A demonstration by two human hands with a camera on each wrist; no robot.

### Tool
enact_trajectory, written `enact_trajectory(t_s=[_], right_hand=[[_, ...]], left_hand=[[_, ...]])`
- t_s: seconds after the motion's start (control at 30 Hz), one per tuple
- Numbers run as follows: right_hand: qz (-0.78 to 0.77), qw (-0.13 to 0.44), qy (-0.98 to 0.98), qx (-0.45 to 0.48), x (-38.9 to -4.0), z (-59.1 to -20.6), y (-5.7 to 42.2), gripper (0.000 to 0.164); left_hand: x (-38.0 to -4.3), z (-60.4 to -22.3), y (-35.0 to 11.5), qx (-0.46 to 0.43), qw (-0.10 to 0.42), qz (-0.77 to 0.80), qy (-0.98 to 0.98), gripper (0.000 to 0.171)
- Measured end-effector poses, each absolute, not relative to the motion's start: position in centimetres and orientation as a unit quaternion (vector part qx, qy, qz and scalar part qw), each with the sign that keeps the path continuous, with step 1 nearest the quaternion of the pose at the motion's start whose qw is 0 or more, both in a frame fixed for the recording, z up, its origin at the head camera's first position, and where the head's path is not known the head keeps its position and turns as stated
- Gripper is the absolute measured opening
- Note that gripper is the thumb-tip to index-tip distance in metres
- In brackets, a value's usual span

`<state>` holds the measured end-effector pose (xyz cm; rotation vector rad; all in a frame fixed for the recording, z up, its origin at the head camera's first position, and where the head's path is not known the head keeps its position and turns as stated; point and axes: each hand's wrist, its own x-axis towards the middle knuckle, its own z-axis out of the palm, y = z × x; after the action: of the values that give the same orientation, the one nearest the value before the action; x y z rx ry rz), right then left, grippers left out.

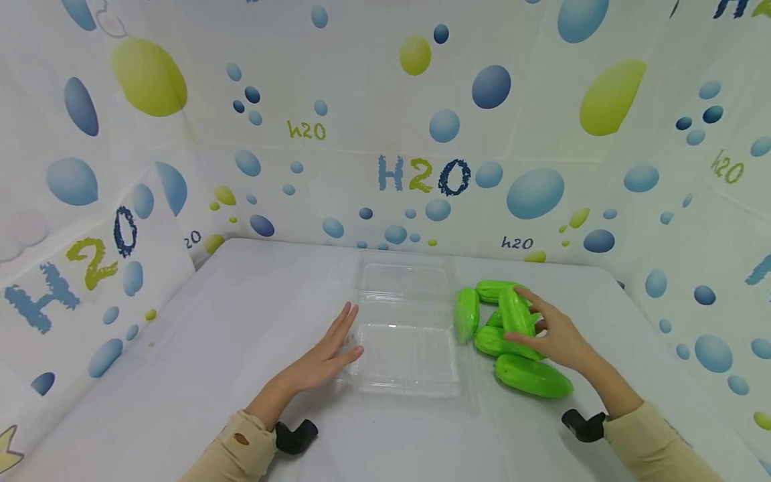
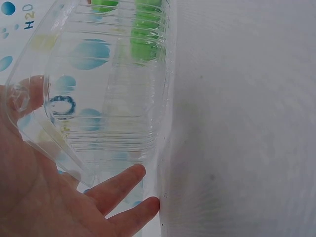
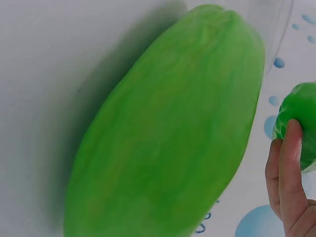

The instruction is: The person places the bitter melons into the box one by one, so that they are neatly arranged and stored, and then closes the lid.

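Observation:
A clear plastic clamshell box lies with its lid opened toward the back. Beside its left wall is my left hand, fingers straight and spread, with the thumb at the box's near left; in the left wrist view the fingers lie along the clear wall. My right hand grips a green papaya at the top of a pile, thumb at the near end and fingers at the far end. Another green papaya fills much of the right wrist view, nearer my wrist.
Several other green papayas lie right of the box, one upright-looking papaya against its right side and one papaya nearest me. The white table meets a patterned cloth backdrop. Black wrist mounts show at both sleeves.

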<state>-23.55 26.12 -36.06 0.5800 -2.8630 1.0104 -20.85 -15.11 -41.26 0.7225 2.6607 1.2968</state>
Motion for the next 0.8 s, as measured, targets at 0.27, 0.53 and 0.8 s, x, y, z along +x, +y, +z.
enact_trajectory(t_s=[0.27,0.53,0.8], right_hand=[[0.349,0.014,-0.917,0.193,-23.3,-36.1,25.0,0.083],[0.344,0.026,-0.916,0.204,-23.4,-36.5,23.9,0.083],[0.366,0.029,-0.901,0.231,-23.5,-36.5,22.4,0.082]], left_hand=[[-21.0,-41.4,-15.1,0.238,0.050,0.426,0.872,0.071],[-20.9,-41.4,-15.2,0.238,0.049,0.425,0.872,0.072],[-20.8,-41.3,-15.1,0.235,0.051,0.422,0.874,0.074]])
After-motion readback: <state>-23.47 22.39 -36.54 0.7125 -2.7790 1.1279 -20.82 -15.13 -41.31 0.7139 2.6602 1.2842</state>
